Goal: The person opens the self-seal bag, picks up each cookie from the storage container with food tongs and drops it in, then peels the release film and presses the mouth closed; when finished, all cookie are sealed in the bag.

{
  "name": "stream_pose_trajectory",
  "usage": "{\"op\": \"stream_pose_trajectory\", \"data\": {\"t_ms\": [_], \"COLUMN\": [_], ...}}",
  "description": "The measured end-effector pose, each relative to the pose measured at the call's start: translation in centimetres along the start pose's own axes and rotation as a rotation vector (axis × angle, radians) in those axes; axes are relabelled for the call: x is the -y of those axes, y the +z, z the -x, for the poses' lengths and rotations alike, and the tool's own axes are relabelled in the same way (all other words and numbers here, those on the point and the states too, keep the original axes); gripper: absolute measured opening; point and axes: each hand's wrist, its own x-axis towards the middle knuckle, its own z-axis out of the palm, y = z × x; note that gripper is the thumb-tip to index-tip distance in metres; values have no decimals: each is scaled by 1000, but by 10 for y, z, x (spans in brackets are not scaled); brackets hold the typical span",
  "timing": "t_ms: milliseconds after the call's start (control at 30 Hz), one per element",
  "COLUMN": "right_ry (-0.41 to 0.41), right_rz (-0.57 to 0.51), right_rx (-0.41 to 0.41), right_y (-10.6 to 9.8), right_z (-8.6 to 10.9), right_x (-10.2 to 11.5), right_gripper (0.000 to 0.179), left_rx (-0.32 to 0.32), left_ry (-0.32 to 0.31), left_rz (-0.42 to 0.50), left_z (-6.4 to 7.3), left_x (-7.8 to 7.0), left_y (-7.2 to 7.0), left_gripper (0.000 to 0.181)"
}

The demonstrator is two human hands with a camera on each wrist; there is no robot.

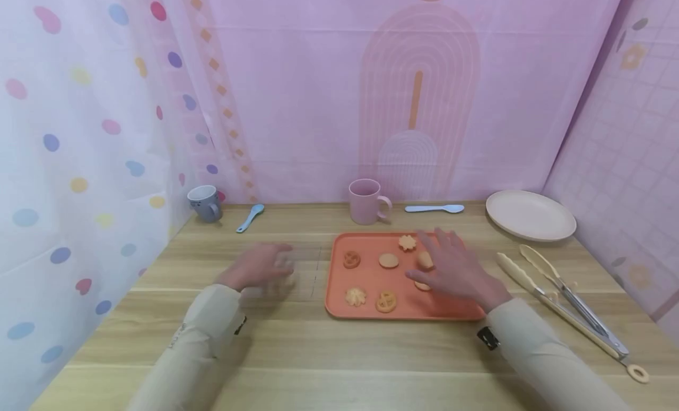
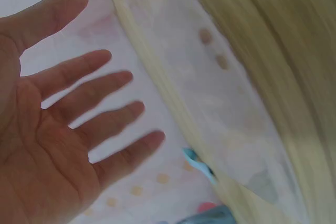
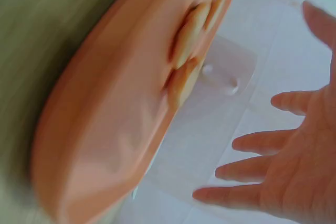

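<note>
An orange tray (image 1: 339, 309) lies on the wooden table with several cookies on it, among them a brown pretzel-shaped one (image 1: 351, 259), a flower-shaped one (image 1: 407, 242), a smooth oval one (image 1: 388, 260) and a lattice one (image 1: 386, 301). Over the tray's right half my right hand (image 1: 451, 266) spreads its fingers, holding nothing and partly covering the cookies there. Left of the tray, above the table, is my left hand (image 1: 260, 266), blurred in the head view. Its palm is bare and its fingers are spread in the left wrist view.
A pink mug (image 1: 365, 203) stands behind the tray, with a light blue spoon (image 1: 434, 209) beside it. Back left are a grey-blue cup (image 1: 205, 204) and a blue spoon (image 1: 250, 218). To the right lie a beige plate (image 1: 530, 215) and metal tongs (image 1: 573, 313). Curtains enclose the table.
</note>
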Motion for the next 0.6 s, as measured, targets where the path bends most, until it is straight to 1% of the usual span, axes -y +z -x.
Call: {"op": "stream_pose_trajectory", "data": {"t_ms": [133, 233, 333, 400, 500, 567, 600], "right_ry": [-68, -84, -100, -109, -114, -110, -104], "right_rz": [-91, -146, -189, -233, -317, -371, -384], "right_rx": [-15, 14, 40, 66, 111, 144, 156], "right_y": [3, 5, 9, 13, 20, 26, 29], "right_z": [-6, -11, -19, -25, -32, -37, -39], "right_x": [10, 20, 32, 40, 52, 58, 61], "right_gripper": [80, 79, 77, 76, 72, 70, 70], "left_rx": [10, 24, 46, 68, 66, 51, 30], "left_ry": [3, 4, -17, -42, -37, -35, -29], "left_rz": [47, 46, 39, 53, 26, -5, -36], "left_z": [0, -1, -2, -3, -5, -6, -6], "left_x": [14, 20, 24, 24, 24, 23, 22], "left_y": [0, 2, 5, 8, 12, 14, 16], "left_gripper": [48, 53, 59, 55, 47, 41, 41]}}
